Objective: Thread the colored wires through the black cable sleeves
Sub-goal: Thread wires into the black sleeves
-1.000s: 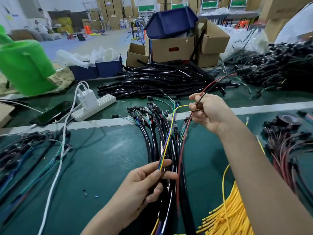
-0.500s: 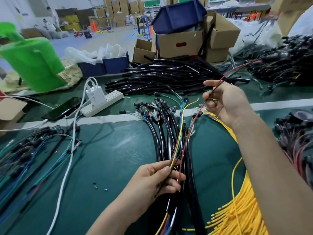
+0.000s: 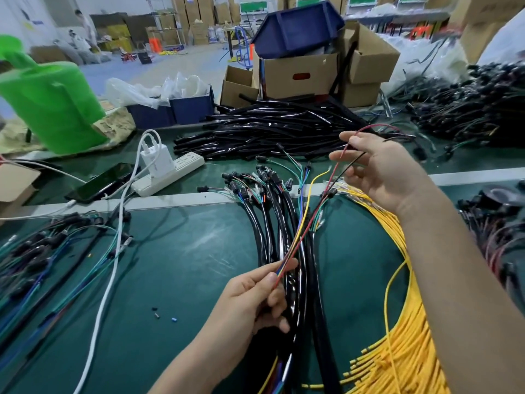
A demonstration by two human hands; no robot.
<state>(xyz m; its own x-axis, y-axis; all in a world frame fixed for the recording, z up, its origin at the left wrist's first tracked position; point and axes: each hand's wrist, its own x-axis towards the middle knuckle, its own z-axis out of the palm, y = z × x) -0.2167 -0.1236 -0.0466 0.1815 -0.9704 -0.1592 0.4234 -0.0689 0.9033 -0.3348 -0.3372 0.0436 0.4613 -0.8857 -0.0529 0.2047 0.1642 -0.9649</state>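
Head view. Risking a snarl first of all: drawing the red wire (image 3: 338,163) and the black wire (image 3: 353,162) up and away from the rest, with the yellow wire (image 3: 315,180) and the blue and green strands splaying loose to the right of the power strip (image 3: 170,173), directly over the finished harnesses (image 3: 272,217), and so probably catching on their connectors. Risking a slipped strand as well: gripping the coloured wires (image 3: 301,237) at one narrow spot only, likely letting a thin one slide back and leaving uneven ends, awkward for entering a sleeve. Possibly brushing the yellow wire bundle (image 3: 397,336), lying right of the power strip and nearer the camera, and picking up a stray.

Reaching in from the lower edge, right of the power strip and nearer: left hand (image 3: 255,297), turned thumb-up, pinching the coloured wires between thumb and forefinger and curling the other fingers beneath; not showing whether also clasping a sleeve there. Stretching forward, well right of the power strip and about level with it: right hand (image 3: 377,166), raised off the table (image 3: 184,265), nipping the red wire between thumb and forefinger and spreading the remaining fingers loosely, with the black wire crossing them, nipped or merely resting being impossible to tell.

Waiting just behind and right of the power strip: the heap of black cable sleeves (image 3: 270,132), none yet being fed.
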